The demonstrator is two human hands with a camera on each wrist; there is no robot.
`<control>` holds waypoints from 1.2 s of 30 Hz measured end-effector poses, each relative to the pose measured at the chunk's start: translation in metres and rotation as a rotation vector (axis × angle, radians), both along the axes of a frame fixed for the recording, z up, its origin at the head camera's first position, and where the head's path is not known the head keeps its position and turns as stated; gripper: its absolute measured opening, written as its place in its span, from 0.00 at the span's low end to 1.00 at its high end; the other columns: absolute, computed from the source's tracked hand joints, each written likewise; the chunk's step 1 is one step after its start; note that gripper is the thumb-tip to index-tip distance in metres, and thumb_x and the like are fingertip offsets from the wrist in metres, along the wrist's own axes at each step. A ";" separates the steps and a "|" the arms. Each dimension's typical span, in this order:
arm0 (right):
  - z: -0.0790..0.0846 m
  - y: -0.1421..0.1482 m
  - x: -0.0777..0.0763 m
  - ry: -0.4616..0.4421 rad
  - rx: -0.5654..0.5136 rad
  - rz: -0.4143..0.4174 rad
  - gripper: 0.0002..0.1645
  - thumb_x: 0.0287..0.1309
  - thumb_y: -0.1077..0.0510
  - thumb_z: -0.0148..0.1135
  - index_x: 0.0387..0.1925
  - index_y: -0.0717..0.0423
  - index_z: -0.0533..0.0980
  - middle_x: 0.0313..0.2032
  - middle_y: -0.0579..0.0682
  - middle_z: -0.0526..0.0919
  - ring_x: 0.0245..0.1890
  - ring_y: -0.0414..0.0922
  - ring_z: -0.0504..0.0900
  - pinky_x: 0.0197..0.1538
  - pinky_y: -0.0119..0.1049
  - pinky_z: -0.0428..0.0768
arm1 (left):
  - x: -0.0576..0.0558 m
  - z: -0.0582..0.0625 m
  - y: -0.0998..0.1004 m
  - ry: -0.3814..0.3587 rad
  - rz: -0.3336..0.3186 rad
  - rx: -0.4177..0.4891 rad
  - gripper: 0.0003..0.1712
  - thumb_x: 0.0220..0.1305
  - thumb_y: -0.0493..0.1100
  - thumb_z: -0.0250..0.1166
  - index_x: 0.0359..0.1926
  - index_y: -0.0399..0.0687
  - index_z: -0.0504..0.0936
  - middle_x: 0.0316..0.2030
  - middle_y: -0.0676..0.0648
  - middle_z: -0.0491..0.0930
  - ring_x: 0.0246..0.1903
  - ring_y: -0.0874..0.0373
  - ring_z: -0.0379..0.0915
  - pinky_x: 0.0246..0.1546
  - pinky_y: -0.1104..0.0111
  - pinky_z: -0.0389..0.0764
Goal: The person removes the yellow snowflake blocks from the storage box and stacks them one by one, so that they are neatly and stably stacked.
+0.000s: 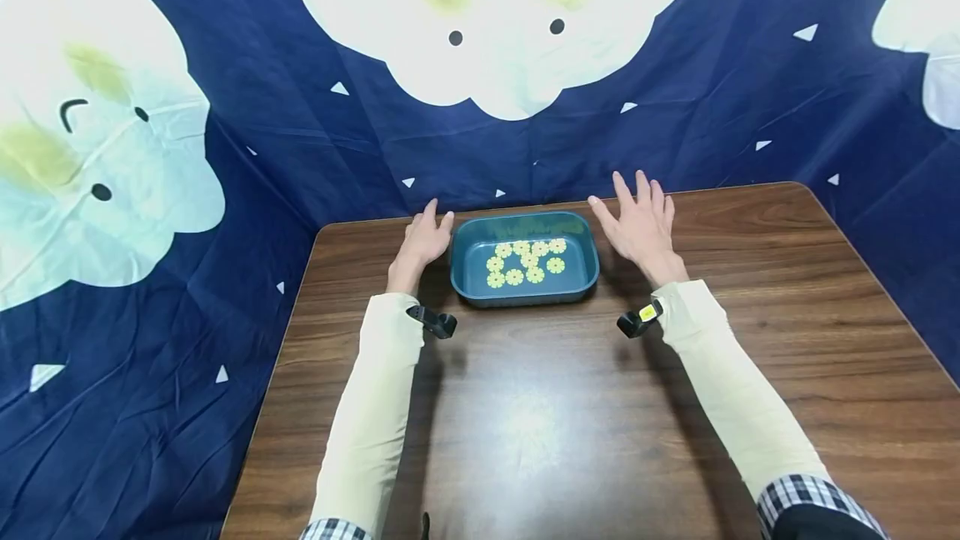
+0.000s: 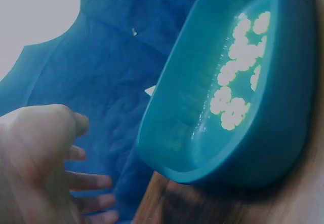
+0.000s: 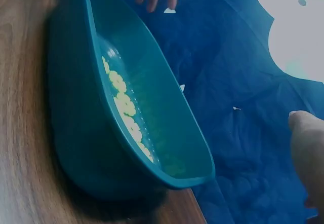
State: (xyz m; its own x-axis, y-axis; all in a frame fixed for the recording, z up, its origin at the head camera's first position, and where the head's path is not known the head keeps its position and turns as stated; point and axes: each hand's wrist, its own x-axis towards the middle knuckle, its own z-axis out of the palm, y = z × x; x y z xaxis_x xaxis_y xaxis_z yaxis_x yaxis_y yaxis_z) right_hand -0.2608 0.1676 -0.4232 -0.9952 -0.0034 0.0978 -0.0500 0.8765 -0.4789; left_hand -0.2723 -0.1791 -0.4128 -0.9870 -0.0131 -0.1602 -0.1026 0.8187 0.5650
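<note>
A teal rectangular basin [image 1: 517, 302] with rounded corners sits near the back edge of the table. On its floor are several yellow flower shapes [image 1: 535, 275]; whether they are loose pieces or a printed pattern I cannot tell. Just off the basin's left end is my left hand [image 1: 423, 242], its fingers loosely extended and holding nothing. In the left wrist view a gap separates that hand [image 2: 38, 158] from the basin's wall [image 2: 283, 138]. My right hand [image 1: 643, 227] is spread beyond the basin's back right corner, also holding nothing. Only part of its thumb side [image 3: 309, 153] shows in the right wrist view.
The brown wood-grain table [image 1: 517, 407] has a bright light reflection in front of the basin. A dark blue cloth [image 1: 480, 148] with white clouds and small white triangles hangs close behind the table and along its sides. Each wrist wears a small black camera [image 1: 433, 322].
</note>
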 end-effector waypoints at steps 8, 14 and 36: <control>-0.008 -0.013 0.000 0.127 -0.176 0.057 0.42 0.65 0.34 0.48 0.72 0.51 0.56 0.71 0.60 0.53 0.71 0.60 0.51 0.70 0.59 0.52 | -0.024 -0.037 -0.017 -0.118 0.041 0.310 0.23 0.73 0.42 0.46 0.66 0.46 0.64 0.54 0.39 0.75 0.53 0.47 0.74 0.55 0.58 0.76; -0.008 -0.023 0.000 0.182 -0.376 0.094 0.35 0.64 0.43 0.56 0.66 0.56 0.64 0.65 0.60 0.64 0.65 0.55 0.63 0.67 0.51 0.62 | -0.027 -0.044 -0.016 -0.217 0.087 0.538 0.24 0.66 0.27 0.45 0.63 0.38 0.65 0.41 0.38 0.75 0.36 0.51 0.76 0.46 0.57 0.82; -0.023 -0.060 0.010 -0.013 -0.692 0.138 0.33 0.63 0.45 0.59 0.64 0.56 0.65 0.60 0.57 0.72 0.57 0.52 0.74 0.60 0.45 0.73 | -0.007 -0.021 -0.001 -0.296 0.120 0.464 0.22 0.66 0.30 0.55 0.60 0.35 0.67 0.38 0.44 0.70 0.39 0.50 0.72 0.54 0.55 0.78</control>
State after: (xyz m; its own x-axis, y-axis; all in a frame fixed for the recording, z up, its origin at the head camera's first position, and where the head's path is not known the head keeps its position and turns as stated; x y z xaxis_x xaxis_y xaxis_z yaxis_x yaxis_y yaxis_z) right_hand -0.2509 0.1071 -0.4465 -0.9912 -0.0716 0.1110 -0.1294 0.3569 -0.9251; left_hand -0.2792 -0.1804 -0.4334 -0.8949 0.0153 -0.4459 -0.3888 0.4636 0.7962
